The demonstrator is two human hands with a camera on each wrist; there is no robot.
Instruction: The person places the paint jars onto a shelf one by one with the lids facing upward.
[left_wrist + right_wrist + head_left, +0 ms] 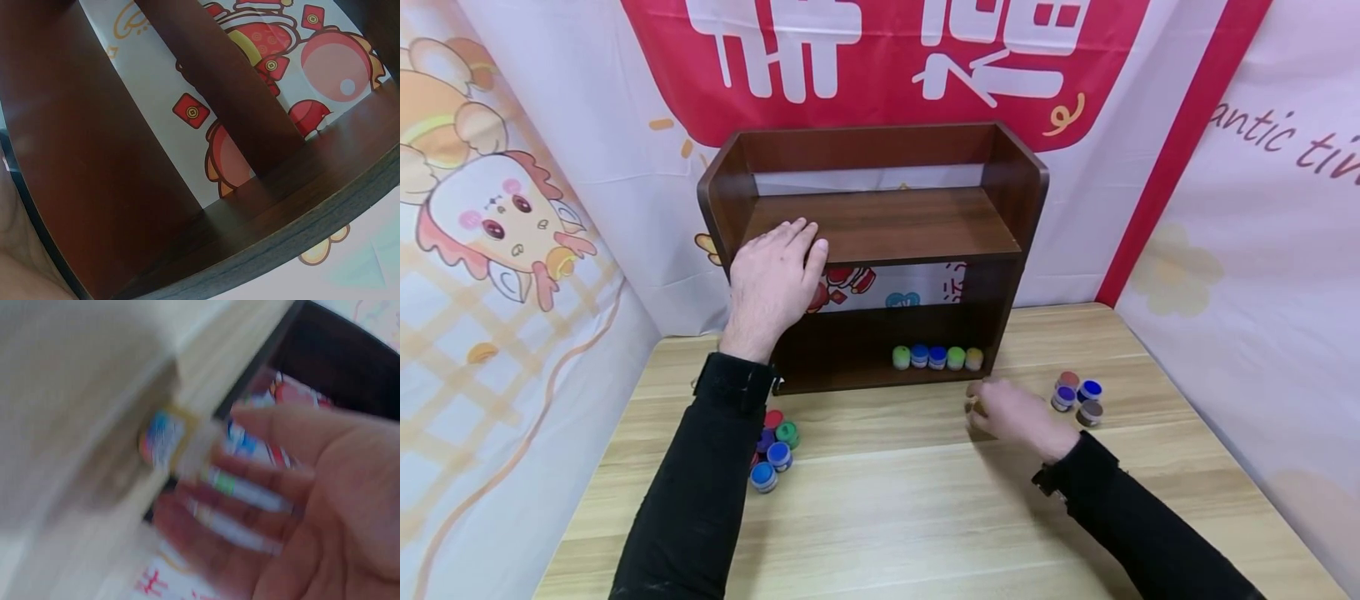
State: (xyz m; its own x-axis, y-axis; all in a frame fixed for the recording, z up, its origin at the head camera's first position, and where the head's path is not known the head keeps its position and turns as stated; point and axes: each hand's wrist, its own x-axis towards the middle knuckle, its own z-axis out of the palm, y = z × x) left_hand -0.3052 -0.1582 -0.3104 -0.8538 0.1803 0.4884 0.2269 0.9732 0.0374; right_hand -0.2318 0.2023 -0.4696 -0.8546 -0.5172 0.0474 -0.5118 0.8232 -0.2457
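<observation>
My left hand (777, 275) lies with straight fingers on the left end of the upper board of a dark brown shelf (895, 221). Part of that hand (25, 244) shows at the edge of the left wrist view, beside the shelf's wood. Just in front of the shelf's lower right corner, my right hand (1018, 417) pinches a small yellowish paint jar (165, 440) between thumb and fingers, its colourful label facing outward. Inside the bottom compartment, a row of several paint jars (937, 358) in green, blue and yellow stands at the right.
Several more paint jars (1077, 398) stand in a cluster on the wooden table (880, 500), right of my right hand. Another group of red, green, blue and purple jars (779, 456) sits beside my left forearm. Printed cloth (595, 108) hangs behind and at both sides.
</observation>
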